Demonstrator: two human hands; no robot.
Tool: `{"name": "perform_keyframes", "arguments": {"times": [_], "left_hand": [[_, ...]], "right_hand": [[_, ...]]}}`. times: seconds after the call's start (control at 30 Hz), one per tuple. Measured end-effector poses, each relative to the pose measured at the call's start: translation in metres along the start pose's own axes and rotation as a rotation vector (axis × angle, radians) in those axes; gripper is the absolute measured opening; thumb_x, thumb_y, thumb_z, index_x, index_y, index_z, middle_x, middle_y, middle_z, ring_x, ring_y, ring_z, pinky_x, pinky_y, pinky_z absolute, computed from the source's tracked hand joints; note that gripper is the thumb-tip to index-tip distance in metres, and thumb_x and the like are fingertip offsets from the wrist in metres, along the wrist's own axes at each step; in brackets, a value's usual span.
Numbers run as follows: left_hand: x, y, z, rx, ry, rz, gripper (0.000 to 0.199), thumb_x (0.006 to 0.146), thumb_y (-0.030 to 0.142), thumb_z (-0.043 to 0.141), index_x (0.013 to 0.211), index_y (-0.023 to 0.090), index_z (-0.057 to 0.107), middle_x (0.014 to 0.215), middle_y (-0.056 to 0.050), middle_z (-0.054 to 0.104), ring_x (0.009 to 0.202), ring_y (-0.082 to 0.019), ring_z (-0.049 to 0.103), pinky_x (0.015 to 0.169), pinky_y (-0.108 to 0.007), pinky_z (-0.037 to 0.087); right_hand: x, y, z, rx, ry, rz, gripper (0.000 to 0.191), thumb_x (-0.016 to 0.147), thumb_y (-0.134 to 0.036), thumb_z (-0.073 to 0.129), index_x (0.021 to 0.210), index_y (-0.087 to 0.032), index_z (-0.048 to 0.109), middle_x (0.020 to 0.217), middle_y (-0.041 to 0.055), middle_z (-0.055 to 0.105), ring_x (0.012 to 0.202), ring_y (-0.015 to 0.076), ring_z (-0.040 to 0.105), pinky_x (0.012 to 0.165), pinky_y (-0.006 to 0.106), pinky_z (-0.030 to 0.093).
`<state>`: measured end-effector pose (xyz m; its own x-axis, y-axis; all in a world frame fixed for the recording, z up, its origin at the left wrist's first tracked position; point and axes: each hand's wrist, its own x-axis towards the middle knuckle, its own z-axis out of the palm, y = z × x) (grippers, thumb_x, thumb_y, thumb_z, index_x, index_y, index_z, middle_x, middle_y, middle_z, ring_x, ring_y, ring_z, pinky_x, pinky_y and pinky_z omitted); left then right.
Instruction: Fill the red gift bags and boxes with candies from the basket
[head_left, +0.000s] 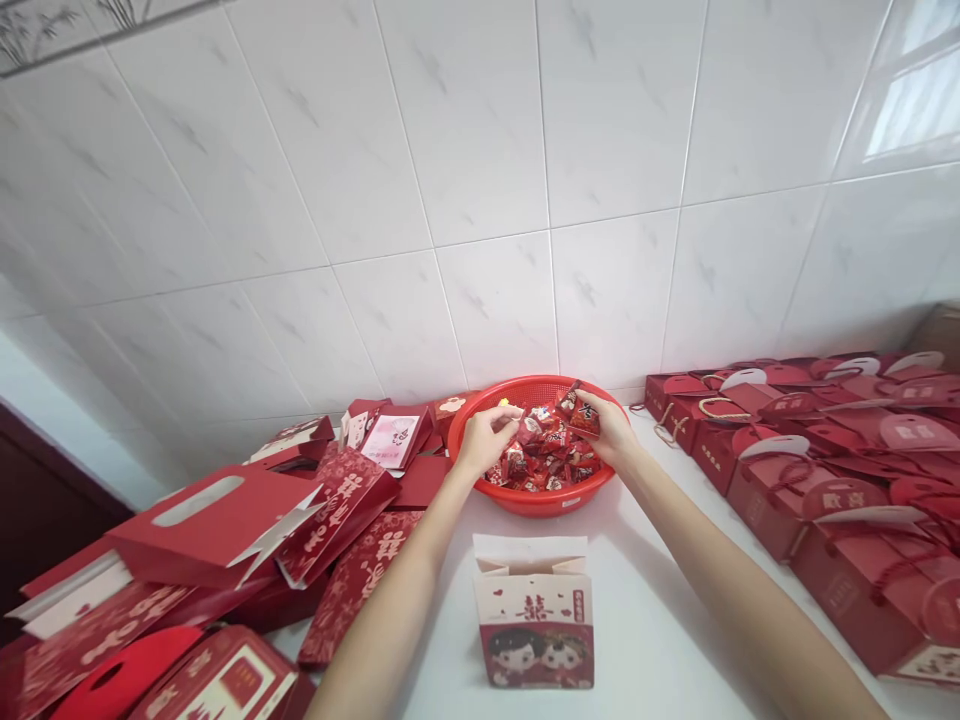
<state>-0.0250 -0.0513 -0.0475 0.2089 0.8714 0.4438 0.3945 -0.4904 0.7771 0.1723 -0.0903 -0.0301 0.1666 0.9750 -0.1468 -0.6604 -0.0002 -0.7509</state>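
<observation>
Head view. The red basket [541, 503] sits at the centre of the frame, on the white tabletop [645, 610]; wrapped sweets [553, 442] lie heaped inside it.

Left hand [487, 438]: over the basket's left side, thumb and forefinger drawn close together at the sweets. Cannot tell whether anything is pinched between them. Right hand [613, 432]: over the basket's right side, thumb and fingers closed on a dark red packet [585, 417].

Handling (judged): the packet and the sweets should be light. Wrappers look glossy, so probably a little slippery and crinkly; the contents could be firm, but this is not visible. Best hold: a fingertip pinch across the body of each piece, with mild pressure, rather than by a loose wrapper end, which may slide or tear.

Paper box [534, 625], lower centre: stands upright, top apparently open, pale flap raised. Likely light, stiff along its folds, easily creased on the panels and easily tipped. Best hold: low on both side walls, not by the flap.

Surroundings: red cartons and bags [214, 530] overlap at lower left; red gift boxes [840, 430] with cord handles stand in rows at right.
</observation>
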Motion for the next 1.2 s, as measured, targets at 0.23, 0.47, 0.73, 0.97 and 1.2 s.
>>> {"name": "perform_keyframes", "arguments": {"times": [0.23, 0.47, 0.73, 0.97, 1.2], "left_hand": [[-0.006, 0.006, -0.011, 0.294, -0.210, -0.065, 0.024, 0.080, 0.011, 0.062, 0.099, 0.017, 0.076, 0.107, -0.008, 0.075, 0.095, -0.020, 0.072, 0.088, -0.029, 0.056], [0.007, 0.005, 0.000, 0.642, -0.993, -0.109, 0.057, 0.063, 0.021, 0.075, 0.120, 0.025, 0.072, 0.132, -0.007, 0.067, 0.121, -0.030, 0.062, 0.102, -0.035, 0.047], [0.007, -0.010, 0.016, 0.752, -0.980, -0.195, 0.048, 0.061, 0.036, 0.077, 0.107, 0.025, 0.073, 0.103, -0.007, 0.076, 0.091, -0.030, 0.070, 0.074, -0.033, 0.052], [0.005, 0.000, 0.015, 0.577, -0.711, -0.138, 0.033, 0.074, 0.042, 0.070, 0.099, 0.022, 0.071, 0.098, -0.006, 0.074, 0.089, -0.027, 0.067, 0.074, -0.031, 0.047], [0.005, -0.002, 0.015, 0.342, -0.514, -0.088, 0.038, 0.085, 0.054, 0.058, 0.078, 0.017, 0.064, 0.078, -0.003, 0.068, 0.077, -0.022, 0.062, 0.069, -0.029, 0.045]], "right_hand": [[-0.004, 0.000, 0.002, -0.034, -0.008, -0.014, 0.004, 0.073, -0.017, 0.072, 0.071, -0.018, 0.069, 0.064, 0.0005, 0.072, 0.057, 0.0140, 0.066, 0.053, 0.023, 0.053], [-0.002, 0.003, -0.001, -0.068, -0.062, -0.051, 0.008, 0.067, -0.021, 0.077, 0.070, -0.018, 0.070, 0.068, 0.0026, 0.074, 0.059, 0.0166, 0.067, 0.049, 0.023, 0.050], [0.007, 0.010, -0.005, -0.090, -0.067, -0.044, 0.017, 0.063, -0.026, 0.081, 0.073, -0.017, 0.071, 0.071, 0.0026, 0.073, 0.061, 0.0174, 0.068, 0.049, 0.024, 0.051], [0.007, 0.009, -0.005, -0.106, -0.091, -0.040, 0.017, 0.064, -0.027, 0.081, 0.075, -0.017, 0.073, 0.073, 0.0036, 0.075, 0.063, 0.0189, 0.070, 0.052, 0.026, 0.053], [0.001, 0.007, -0.002, -0.121, -0.096, -0.026, 0.012, 0.067, -0.025, 0.078, 0.074, -0.017, 0.072, 0.077, 0.0041, 0.076, 0.066, 0.0182, 0.070, 0.058, 0.026, 0.056]]}}
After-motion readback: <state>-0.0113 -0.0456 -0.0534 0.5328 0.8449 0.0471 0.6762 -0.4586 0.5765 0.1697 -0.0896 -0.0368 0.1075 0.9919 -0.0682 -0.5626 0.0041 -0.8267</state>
